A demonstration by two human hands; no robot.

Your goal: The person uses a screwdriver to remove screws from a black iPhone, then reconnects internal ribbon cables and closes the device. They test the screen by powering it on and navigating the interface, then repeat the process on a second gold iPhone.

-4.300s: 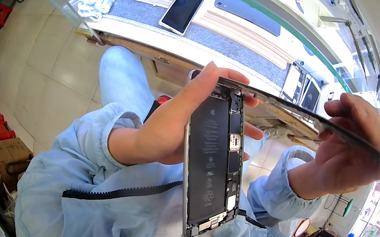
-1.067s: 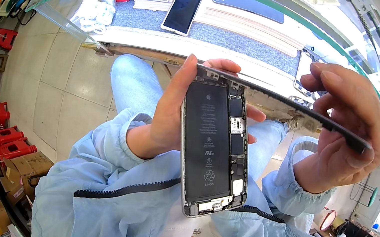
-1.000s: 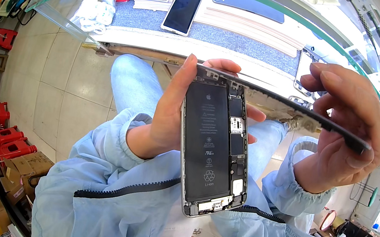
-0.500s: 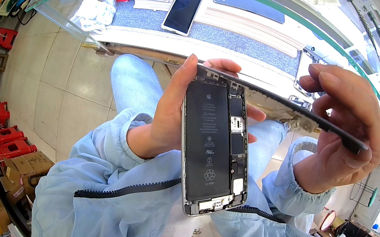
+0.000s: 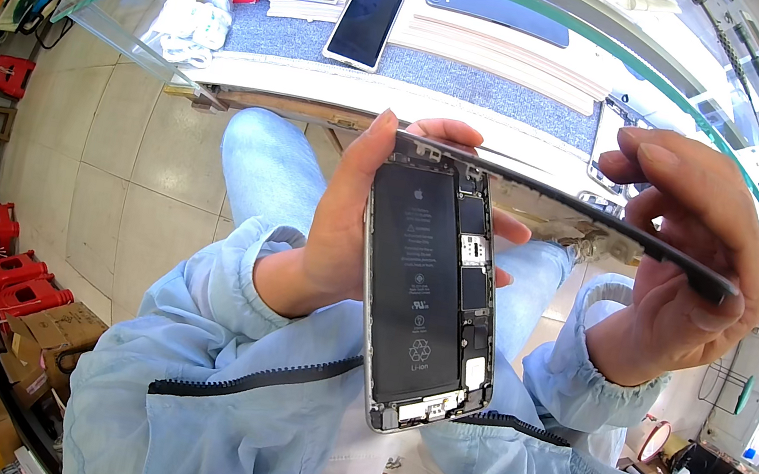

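Opened phone (image 5: 432,287): silver frame (image 5: 368,321), black battery (image 5: 420,265) with pale grey print, black chips (image 5: 473,289), white patch (image 5: 475,373). Screen panel (image 5: 597,213): black. Jacket (image 5: 221,443): pale blue, black zip (image 5: 252,381). Trousers (image 5: 271,162): faded light blue. Surface (image 5: 295,80): speckled blue-grey cloth (image 5: 272,37), white along near edge. Phone there (image 5: 365,21): black face, white rim. Floor tiles (image 5: 105,179): beige, darker grid lines. Containers (image 5: 34,298) along floor's left edge: red.

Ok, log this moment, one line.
left hand: gripping opened phone | right hand: holding dark panel by one end | battery: exposed
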